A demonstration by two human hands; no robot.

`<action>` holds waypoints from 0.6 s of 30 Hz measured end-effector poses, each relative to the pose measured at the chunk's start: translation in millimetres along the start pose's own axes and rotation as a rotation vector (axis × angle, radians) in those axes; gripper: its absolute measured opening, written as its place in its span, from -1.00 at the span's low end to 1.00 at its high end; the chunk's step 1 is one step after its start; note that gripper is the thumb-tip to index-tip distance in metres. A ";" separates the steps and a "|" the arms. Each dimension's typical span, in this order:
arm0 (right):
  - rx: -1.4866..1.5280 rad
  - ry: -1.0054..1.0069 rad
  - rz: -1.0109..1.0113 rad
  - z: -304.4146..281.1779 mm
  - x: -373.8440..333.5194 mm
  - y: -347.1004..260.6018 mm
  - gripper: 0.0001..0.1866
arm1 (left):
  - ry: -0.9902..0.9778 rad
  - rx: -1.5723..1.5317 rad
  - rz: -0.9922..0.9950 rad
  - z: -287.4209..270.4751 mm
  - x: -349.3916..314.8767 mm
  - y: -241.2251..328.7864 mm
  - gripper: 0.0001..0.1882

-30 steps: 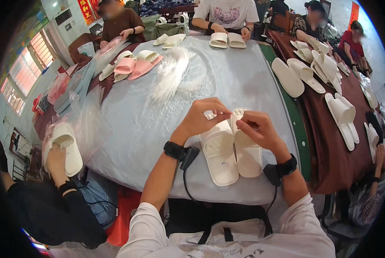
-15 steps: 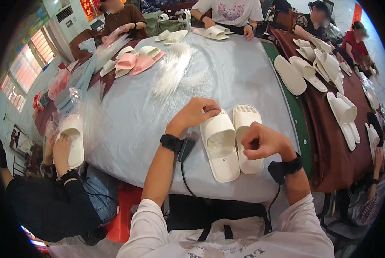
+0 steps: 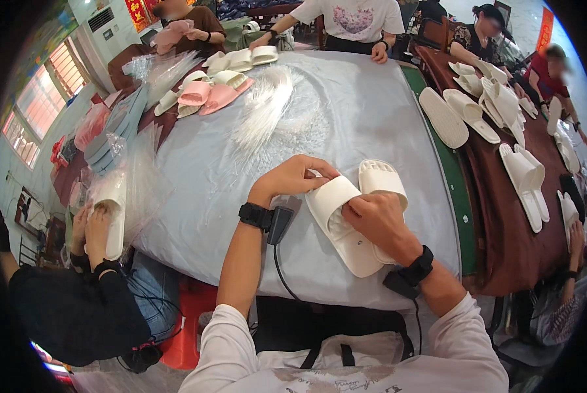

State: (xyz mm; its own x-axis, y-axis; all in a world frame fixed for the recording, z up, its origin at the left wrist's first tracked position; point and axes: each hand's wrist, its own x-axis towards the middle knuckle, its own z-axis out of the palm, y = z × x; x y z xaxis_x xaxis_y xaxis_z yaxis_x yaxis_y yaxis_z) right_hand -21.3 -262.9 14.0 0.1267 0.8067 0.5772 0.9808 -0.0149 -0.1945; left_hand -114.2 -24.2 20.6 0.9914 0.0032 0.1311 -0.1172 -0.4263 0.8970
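A pair of cream-white slide slippers lies in front of me, toes pointing away. My left hand (image 3: 298, 175) grips the toe end of the left slipper (image 3: 336, 203), thumb and fingers closed around its front edge. At the rear opening of that slipper's strap is my right hand (image 3: 380, 221), fingers bent and pinching the strap edge; the fingertips are partly hidden inside. The left slipper is turned slightly, its heel toward the right one. Beside it the right slipper (image 3: 380, 177) rests flat, partly covered by my right hand and forearm.
Beyond my hands lies a heap of clear plastic bags (image 3: 267, 108) on the grey-covered table (image 3: 201, 203). Pink slippers (image 3: 221, 98) and white ones stand at the far left. At left, a co-worker's hands hold a white slipper (image 3: 114, 209). More white slippers (image 3: 523, 173) lie on the brown-covered table.
My right hand has moved left and down onto the left slipper's strap, and that slipper has turned a little. Across the table, a co-worker's hand has shifted white slippers to the left.
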 end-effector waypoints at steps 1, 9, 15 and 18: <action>-0.014 0.011 0.048 0.9 -0.7 0.5 -0.75 | -0.043 -0.048 -0.083 -0.7 -0.6 6.0 -0.70; 0.029 0.004 0.089 1.6 -0.8 -4.9 -0.71 | 0.020 -0.212 -0.284 4.0 3.4 5.2 -0.72; 0.105 0.007 0.119 -4.3 1.5 -3.5 -0.72 | 0.037 -0.180 -0.283 6.7 8.0 4.8 -0.76; 0.214 -0.035 0.177 -16.2 7.1 -3.9 -0.74 | 0.105 -0.223 -0.215 2.1 6.6 -4.2 -0.74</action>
State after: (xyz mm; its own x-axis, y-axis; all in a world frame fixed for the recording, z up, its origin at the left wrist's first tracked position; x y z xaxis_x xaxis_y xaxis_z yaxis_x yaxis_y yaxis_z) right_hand -21.9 -266.6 31.7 0.2845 0.8225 0.4925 0.8897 -0.0352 -0.4551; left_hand -107.0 -24.3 16.8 0.9847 0.1701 -0.0386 0.0724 -0.1972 0.9777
